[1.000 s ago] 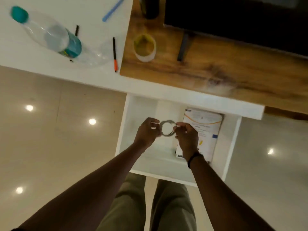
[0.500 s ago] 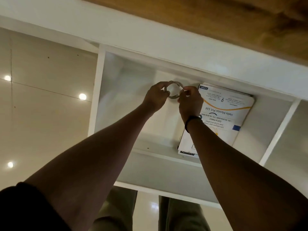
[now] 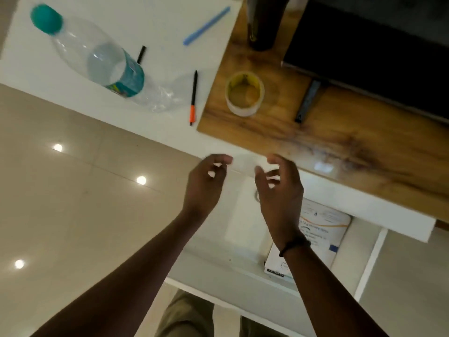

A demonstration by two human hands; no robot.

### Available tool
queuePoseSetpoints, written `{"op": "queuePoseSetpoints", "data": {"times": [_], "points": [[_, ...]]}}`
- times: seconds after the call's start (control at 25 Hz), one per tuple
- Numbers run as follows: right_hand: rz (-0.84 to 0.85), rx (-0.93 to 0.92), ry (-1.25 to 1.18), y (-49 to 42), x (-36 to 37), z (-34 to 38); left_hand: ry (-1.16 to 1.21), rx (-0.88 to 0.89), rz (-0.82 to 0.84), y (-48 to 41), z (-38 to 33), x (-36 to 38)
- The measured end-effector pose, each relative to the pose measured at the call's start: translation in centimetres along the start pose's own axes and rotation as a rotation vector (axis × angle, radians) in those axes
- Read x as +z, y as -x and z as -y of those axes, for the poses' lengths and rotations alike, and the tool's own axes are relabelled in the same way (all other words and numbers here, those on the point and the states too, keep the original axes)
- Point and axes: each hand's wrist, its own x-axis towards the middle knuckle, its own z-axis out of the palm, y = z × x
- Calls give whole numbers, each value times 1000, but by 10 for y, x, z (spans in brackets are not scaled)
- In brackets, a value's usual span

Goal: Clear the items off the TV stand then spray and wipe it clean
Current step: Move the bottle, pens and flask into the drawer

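Both sets of fingers are hanging loosely curled and spread apart, and we are finding nothing held in either one. The left hand and right hand are hovering side by side, apart, over the front edge of the TV stand and its open drawer. The right wrist is wearing one dark wristband.

We are noting one grey curved edge showing in the drawer just beside the right hand; it is mostly hidden and we cannot tell what it is. One printed white booklet is lying in the drawer, partly under the right forearm.

Everything on the stand's top is lying well beyond the fingertips:
- One tape roll is sitting flat on the wood, opening upward, nearest the hands.
- One black pen with an orange end is lying on the white surface, its long axis running almost straight toward us, orange end nearest.
- One clear water bottle is lying on its side, teal cap pointing to the far left, base toward the pen.
- One short black piece is showing just behind the bottle.
- One blue stick is lying diagonally, far end to the right.

One dark cylinder and one television are standing at the back.
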Motion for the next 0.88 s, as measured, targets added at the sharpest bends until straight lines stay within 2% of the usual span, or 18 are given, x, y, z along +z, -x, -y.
{"op": "queuePoseSetpoints", "data": {"times": [0.08,0.16,0.36,0.44,0.52,0.64,0.76,0.88], "points": [[-5,-87,40,-29,10,27,-11,4,-163,-34,-8,-21],[16,-185,211,-61,28,40,-79,-33,-258,-75,-7,-36],[24,-262,592,-125,74,49,-428,-121,-208,-149,12,-52],[51,-271,632,-135,82,46,-465,-146,-174,-158,17,-50],[18,-312,545,-128,80,42,-492,-145,-134,-160,18,-49],[-69,-303,340,-78,62,23,-493,-147,-160,-139,15,-59],[-30,-163,283,4,36,-19,-351,-120,-218,-66,20,-60],[65,-8,379,72,22,-79,-339,-153,-27,26,49,-37]]}}
